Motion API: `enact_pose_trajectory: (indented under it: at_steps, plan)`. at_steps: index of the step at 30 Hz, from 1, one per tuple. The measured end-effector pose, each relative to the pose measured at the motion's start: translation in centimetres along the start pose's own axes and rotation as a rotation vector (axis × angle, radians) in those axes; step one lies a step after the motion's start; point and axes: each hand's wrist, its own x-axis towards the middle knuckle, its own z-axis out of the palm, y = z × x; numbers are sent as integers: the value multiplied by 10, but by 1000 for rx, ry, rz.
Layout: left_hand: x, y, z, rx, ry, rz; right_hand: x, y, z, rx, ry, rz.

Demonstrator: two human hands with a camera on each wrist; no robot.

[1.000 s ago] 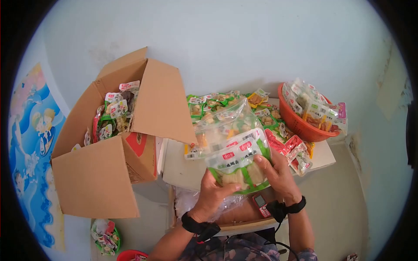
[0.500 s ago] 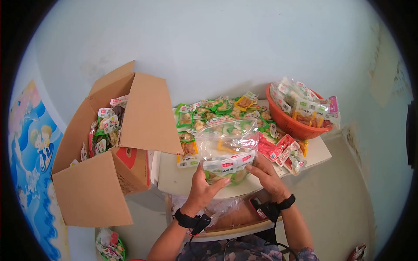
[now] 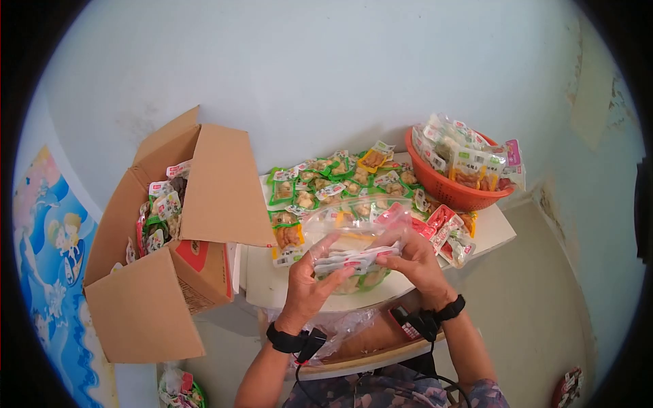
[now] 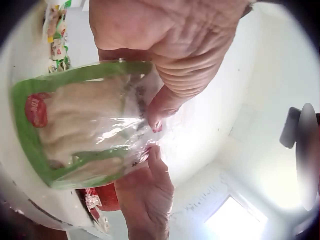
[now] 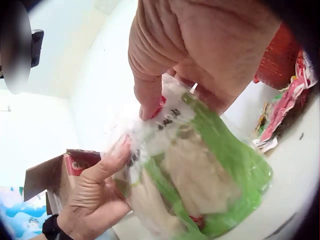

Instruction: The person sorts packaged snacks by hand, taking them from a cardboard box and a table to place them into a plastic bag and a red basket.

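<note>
A clear bag (image 3: pixel 357 224) with green-edged food packets (image 3: pixel 367 279) inside stands upright over the table's front part. The left hand (image 3: pixel 307 285) grips its left side, thumb on the front near the packets' white tops. On the right side the right hand (image 3: pixel 418 268) holds it the same way, thumb and fingers pinching the plastic. In the left wrist view the green-bordered packet (image 4: pixel 80 125) shows pale food through the film, with both thumbs close together at its top. The right wrist view shows two packets (image 5: pixel 200 170) side by side within the plastic.
An open cardboard box (image 3: pixel 146 302) with mixed packets stands at the left. Many green, yellow and red packets (image 3: pixel 333 170) cover the table's back. An orange basket (image 3: pixel 452 192) full of packets is at the back right. Below the hands is an open drawer (image 3: pixel 367 340) with plastic film and a red device.
Both hands have lowered the bag from its raised, tilted position. The packets' white tops now face more upward, and the thumbs have come nearer each other. The head view has shifted.
</note>
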Motion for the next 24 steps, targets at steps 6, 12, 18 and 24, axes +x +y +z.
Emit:
enact_pose_trajectory:
  at_steps: [6, 12, 18, 24]
  plan:
    - [13, 14, -1, -1, 16, 80, 17, -12, 1, 60, 28, -119]
    - [24, 24, -10, 51, 32, 127, 25, -45, 8, -62, 65, -122]
    - [29, 40, -9, 5, 56, 110, 35, -62, 3, -107, 82, -239]
    - [33, 42, 3, -12, 142, 146, 37, -66, 0, -156, 168, -241]
